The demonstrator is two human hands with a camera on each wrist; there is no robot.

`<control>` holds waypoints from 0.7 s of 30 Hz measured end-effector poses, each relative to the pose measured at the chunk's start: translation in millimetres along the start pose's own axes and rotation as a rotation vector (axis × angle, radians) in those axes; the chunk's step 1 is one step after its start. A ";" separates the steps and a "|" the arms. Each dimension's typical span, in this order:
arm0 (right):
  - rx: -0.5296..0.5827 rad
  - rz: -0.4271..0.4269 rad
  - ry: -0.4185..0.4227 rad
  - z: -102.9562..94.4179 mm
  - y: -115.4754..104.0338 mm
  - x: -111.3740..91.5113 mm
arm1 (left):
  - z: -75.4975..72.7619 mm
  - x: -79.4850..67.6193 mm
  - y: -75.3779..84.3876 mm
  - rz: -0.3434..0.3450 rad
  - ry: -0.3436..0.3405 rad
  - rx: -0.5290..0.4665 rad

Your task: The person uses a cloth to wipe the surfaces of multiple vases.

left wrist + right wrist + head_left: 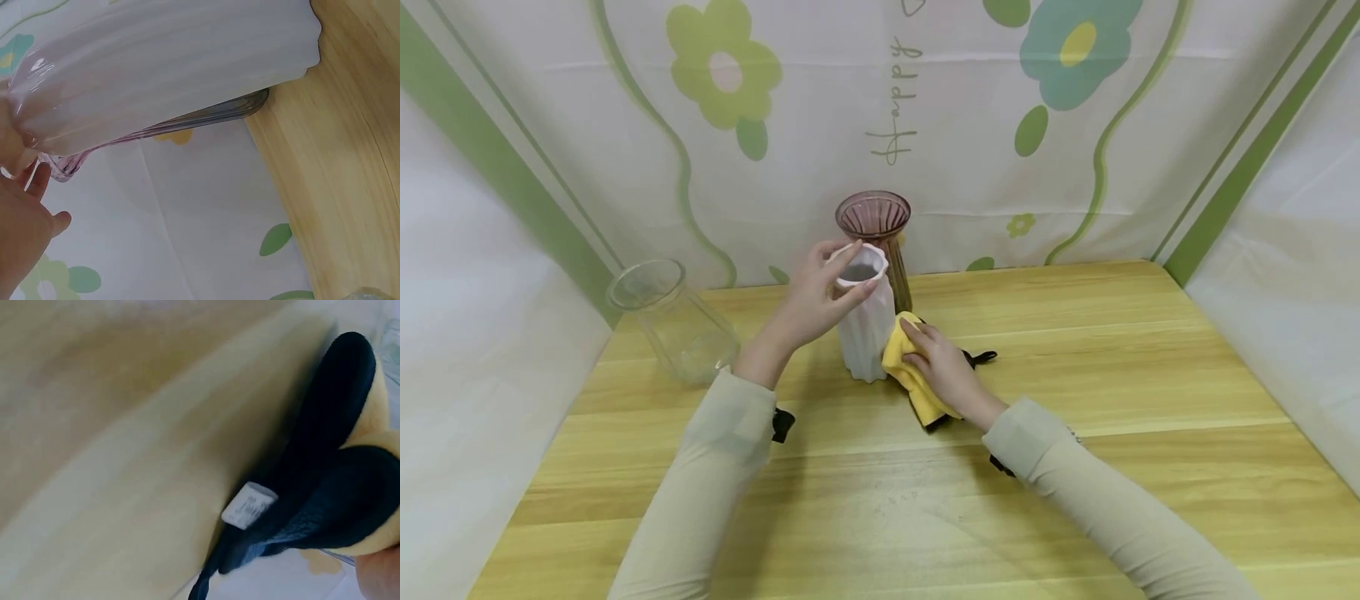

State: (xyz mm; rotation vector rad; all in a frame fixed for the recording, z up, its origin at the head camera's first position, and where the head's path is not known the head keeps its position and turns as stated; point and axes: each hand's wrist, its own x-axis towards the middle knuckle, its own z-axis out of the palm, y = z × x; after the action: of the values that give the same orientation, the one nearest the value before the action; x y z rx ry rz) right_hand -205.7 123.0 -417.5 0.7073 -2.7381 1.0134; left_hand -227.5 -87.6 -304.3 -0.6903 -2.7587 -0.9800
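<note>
In the head view a white ribbed vase (867, 342) stands upright near the middle of the wooden table. My left hand (812, 302) grips it at the top rim, thumb on the near side and fingers on the far side. Against the vase's lower right side, my right hand (947, 372) holds a bunched yellow cloth (917, 385). The right wrist view shows the dark backing of that cloth (312, 500), with a white tag and a dark loop. From the left wrist, the white vase (181, 69) fills the upper part, with my left hand (22, 231) at its rim.
Just behind the white vase stands a purple fluted glass vase (874, 217), very near it. A clear glass vase (681, 333) stands to the left, by my left forearm. A printed floral backdrop (820, 108) rises along the back edge of the table (1150, 375).
</note>
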 end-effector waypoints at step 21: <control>0.198 -0.086 0.224 -26.6 -30.3 17.6 | -8.8 -0.7 5.0 -0.037 -0.075 0.037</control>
State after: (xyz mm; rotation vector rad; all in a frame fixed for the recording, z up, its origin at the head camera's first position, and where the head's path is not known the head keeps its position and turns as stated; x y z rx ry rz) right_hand -207.7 113.3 -374.6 0.6857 -2.4199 1.2725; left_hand -224.7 -89.9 -294.8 -0.6868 -2.8561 -0.9258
